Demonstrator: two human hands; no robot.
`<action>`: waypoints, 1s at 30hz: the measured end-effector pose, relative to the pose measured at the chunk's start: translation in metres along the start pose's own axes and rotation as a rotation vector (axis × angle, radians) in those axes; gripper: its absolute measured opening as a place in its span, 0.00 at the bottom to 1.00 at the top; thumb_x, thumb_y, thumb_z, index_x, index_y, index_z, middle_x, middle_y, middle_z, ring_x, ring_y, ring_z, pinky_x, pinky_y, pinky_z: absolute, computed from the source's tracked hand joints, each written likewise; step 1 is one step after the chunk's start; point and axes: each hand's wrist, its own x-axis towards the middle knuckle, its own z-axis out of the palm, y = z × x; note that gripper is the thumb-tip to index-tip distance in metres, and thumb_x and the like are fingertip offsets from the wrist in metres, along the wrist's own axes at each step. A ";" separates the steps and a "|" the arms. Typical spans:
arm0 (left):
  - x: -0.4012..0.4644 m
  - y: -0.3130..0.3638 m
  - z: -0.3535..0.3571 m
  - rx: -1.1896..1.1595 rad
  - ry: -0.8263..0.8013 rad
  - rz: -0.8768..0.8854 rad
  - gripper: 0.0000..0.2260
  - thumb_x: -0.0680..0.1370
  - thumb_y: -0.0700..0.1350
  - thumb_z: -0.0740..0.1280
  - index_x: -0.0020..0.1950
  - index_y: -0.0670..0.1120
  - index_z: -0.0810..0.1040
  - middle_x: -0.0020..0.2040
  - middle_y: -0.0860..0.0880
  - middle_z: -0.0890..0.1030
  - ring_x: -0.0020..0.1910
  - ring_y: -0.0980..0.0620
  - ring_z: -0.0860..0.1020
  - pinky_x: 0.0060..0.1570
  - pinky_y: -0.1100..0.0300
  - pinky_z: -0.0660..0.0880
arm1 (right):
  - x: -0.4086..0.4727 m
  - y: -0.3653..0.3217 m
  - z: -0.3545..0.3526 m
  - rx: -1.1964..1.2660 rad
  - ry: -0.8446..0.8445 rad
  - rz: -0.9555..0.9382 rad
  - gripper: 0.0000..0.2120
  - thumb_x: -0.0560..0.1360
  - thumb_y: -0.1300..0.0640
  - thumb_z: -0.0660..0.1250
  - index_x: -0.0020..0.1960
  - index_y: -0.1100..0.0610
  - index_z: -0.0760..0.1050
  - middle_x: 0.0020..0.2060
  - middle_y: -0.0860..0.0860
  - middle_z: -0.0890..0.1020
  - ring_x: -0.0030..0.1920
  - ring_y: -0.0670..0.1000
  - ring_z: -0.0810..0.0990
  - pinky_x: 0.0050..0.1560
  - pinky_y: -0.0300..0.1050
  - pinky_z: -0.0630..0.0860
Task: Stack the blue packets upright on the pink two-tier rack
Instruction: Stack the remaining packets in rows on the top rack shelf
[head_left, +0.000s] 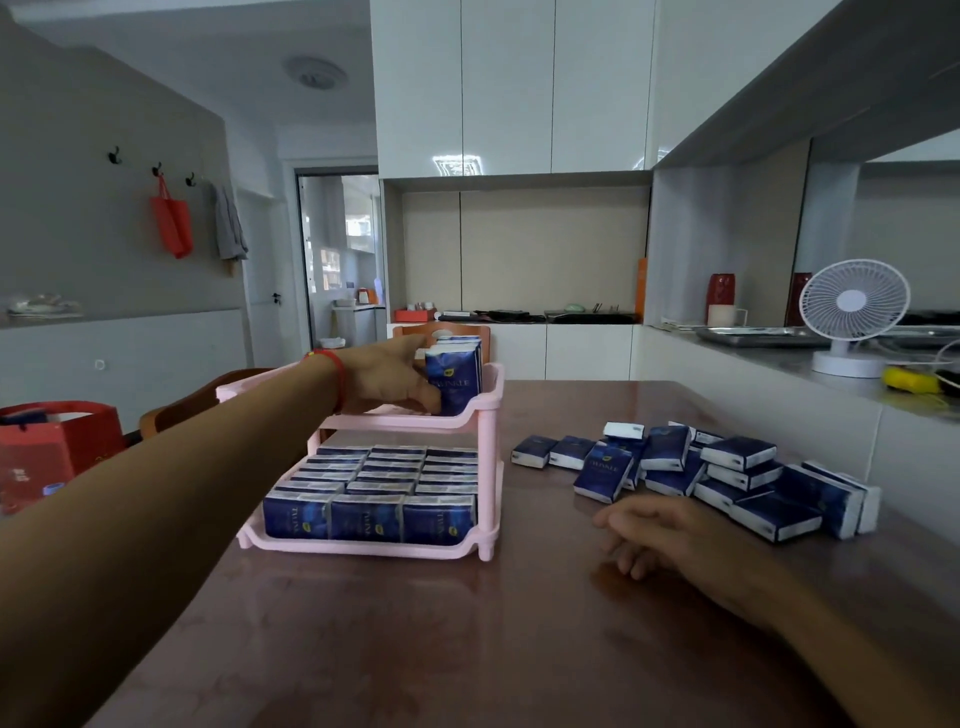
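The pink two-tier rack (485, 457) stands on the brown table, left of centre. Its lower tier is packed with several rows of upright blue packets (370, 514). On the upper tier, at the right end, a few upright blue packets (457, 376) stand together. My left hand (389, 382) reaches over the upper tier and grips the front packet there, thumb at its lower edge. A loose pile of blue packets (727, 470) lies on the table to the right. My right hand (660, 535) rests on the table in front of that pile, fingers relaxed, holding nothing.
A raised counter (779, 358) runs along the table's right side with a white fan (852, 317), a metal tray and a yellow object. A red gift bag (52, 452) and wooden chairs sit at the left. Another chair back shows behind the rack.
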 end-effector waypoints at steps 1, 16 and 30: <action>-0.003 0.000 -0.001 -0.032 0.018 -0.001 0.25 0.75 0.27 0.67 0.62 0.52 0.67 0.56 0.48 0.78 0.53 0.51 0.79 0.45 0.63 0.79 | 0.001 0.001 0.000 0.005 0.012 0.005 0.17 0.73 0.44 0.68 0.53 0.54 0.84 0.47 0.57 0.85 0.47 0.59 0.83 0.49 0.50 0.80; -0.086 -0.029 0.169 0.290 0.397 0.707 0.13 0.65 0.34 0.65 0.45 0.49 0.76 0.43 0.60 0.73 0.43 0.61 0.72 0.42 0.70 0.67 | 0.032 0.027 0.011 -0.795 0.439 0.032 0.24 0.76 0.49 0.68 0.70 0.51 0.69 0.64 0.50 0.74 0.58 0.49 0.76 0.60 0.48 0.75; -0.044 -0.052 0.203 -0.442 0.135 0.017 0.13 0.74 0.34 0.68 0.56 0.47 0.76 0.48 0.47 0.80 0.37 0.49 0.82 0.43 0.54 0.82 | 0.081 0.030 0.011 -0.814 0.504 0.193 0.37 0.65 0.32 0.73 0.63 0.53 0.66 0.56 0.52 0.81 0.50 0.53 0.80 0.49 0.51 0.79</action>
